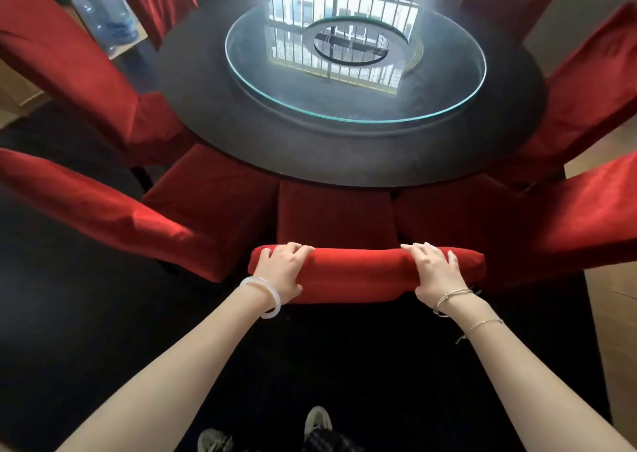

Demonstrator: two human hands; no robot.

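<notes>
Hands hold one red chair by the top edge of its back. The left grip is curled over that edge near its left corner, fingers draped over the far side and thumb on the near face. The right grip does the same toward the right corner, fingers bent over the top and thumb pressed low on the near face. Both clasp the padded back, with a bare stretch of red cloth between them.

The chair faces a round dark table, and the front of its seat runs under the table's near rim. A glass turntable lies in the table's middle, well inside the rim.

Side room is tight. The left chair and the right chair have seats just beside the held seat, with only narrow dark gaps. Their backs fan outward, away from the held back, so its two corners stand free.

Behind the chair, toward the person, a black rug spreads wide. The only things on it there are two shoes at the lower edge of the view. Wood floor shows past the rug's right edge.
</notes>
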